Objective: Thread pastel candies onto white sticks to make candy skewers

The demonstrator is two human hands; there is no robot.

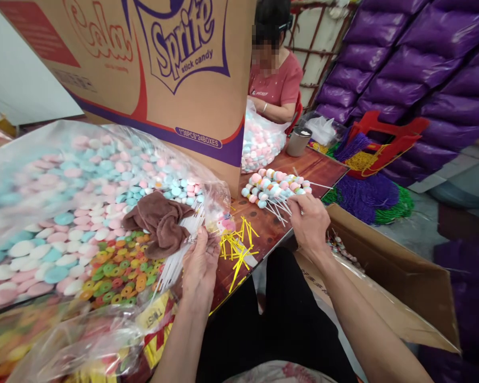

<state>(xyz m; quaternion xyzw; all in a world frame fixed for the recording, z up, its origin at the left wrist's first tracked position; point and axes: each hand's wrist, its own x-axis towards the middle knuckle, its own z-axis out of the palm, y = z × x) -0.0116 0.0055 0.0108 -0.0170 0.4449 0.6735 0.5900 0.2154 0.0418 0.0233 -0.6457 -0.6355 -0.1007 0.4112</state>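
My left hand (201,260) is closed, thumb and fingers pinching the edge of a clear plastic sleeve (225,222) with pink print. Beside it lie white sticks (171,274) and a brown cloth (157,223). My right hand (310,219) pinches the stick end of a marshmallow skewer at the near side of a pile of marshmallow skewers (277,187). Its fingertips partly hide the stick. Yellow twist ties (239,244) are scattered on the table between my hands.
A large cardboard carton (191,106) stands behind the marshmallow bag (104,159). Gummy rings (123,268) lie front left. An open box (399,282) is at my right. Across the table (323,167) sits a co-worker (277,85), near a grey cup (298,141).
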